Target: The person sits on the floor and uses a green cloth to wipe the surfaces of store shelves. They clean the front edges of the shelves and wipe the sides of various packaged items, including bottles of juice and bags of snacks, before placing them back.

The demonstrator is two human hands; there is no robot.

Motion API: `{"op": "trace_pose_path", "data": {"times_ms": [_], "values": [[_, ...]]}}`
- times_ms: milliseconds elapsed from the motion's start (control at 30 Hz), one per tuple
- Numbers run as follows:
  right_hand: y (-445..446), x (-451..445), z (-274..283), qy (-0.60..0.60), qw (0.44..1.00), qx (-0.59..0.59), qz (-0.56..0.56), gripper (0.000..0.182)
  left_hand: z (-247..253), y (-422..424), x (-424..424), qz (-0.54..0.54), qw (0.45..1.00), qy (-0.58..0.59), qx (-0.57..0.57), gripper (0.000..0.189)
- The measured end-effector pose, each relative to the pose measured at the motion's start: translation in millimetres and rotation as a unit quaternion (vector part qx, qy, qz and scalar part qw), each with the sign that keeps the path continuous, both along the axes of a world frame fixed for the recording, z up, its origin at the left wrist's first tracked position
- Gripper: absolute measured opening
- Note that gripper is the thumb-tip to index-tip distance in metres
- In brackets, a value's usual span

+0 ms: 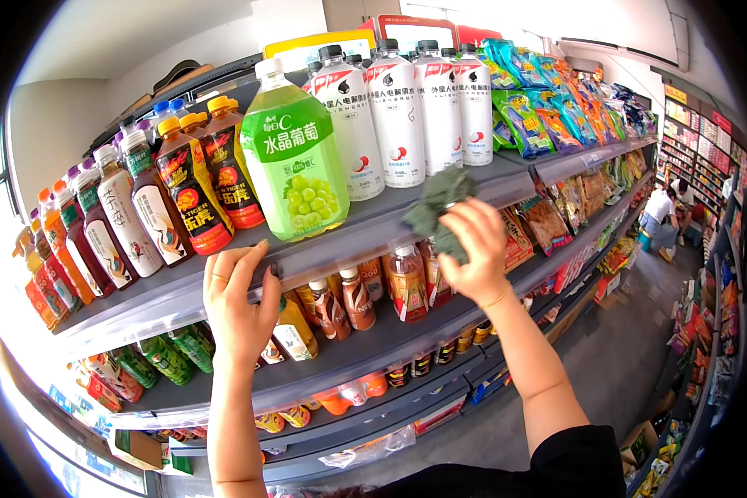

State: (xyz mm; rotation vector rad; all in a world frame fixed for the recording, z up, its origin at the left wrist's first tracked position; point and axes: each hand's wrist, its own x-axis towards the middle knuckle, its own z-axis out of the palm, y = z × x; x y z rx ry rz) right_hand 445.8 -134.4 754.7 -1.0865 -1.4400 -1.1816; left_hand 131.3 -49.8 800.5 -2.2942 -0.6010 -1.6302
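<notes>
In my right hand (478, 246) is a crumpled dark green cloth (439, 205), pressed to the front edge of the top shelf (373, 224). The cloth sits just below several white electrolyte drink bottles (395, 124) with black caps. My left hand (239, 292) rests with its fingertips on the same shelf edge, the fingers apart and nothing held. Above and between my hands stands a large green grape drink bottle (295, 162) with a white cap. Black and red energy drink bottles (196, 187) with yellow caps stand behind my left hand.
Juice and tea bottles (109, 218) line the shelf's left end; snack bags (535, 118) fill its right. The shelf below carries small brown bottles (356, 299) and green cans (165, 361). Clear plastic wrap (373, 448) lies low down. People (660, 215) crouch or sit along the aisle (604, 348).
</notes>
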Motion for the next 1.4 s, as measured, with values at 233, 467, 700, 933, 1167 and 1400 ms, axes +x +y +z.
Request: {"op": "trace_pose_path", "data": {"times_ms": [233, 467, 700, 933, 1167, 1400], "values": [[-22, 109, 2, 0.139, 0.981, 0.059, -0.121, 0.034, -2, 0, 2, 0.011, 1.000, -0.017, 0.019, 0.032], [-23, 79, 11, 0.237, 0.969, 0.047, -0.053, 0.029, -6, 9, 15, 0.011, 0.999, -0.028, 0.036, 0.033], [14, -64, 15, 0.088, 0.991, 0.009, 0.104, 0.041, -11, 16, 6, 0.046, 0.995, -0.023, 0.082, 0.029], [15, -71, 16, 0.049, 0.965, -0.066, 0.250, 0.073, -12, 13, 4, 0.042, 0.997, -0.023, 0.057, 0.037], [22, -65, 4, 0.132, 0.982, -0.021, 0.133, 0.068, -23, -21, 6, -0.005, 0.999, -0.015, 0.041, 0.051], [48, -143, 4, 0.094, 0.957, -0.049, 0.270, 0.080, -24, -45, 32, -0.093, 0.989, 0.083, 0.079, 0.060]]}}
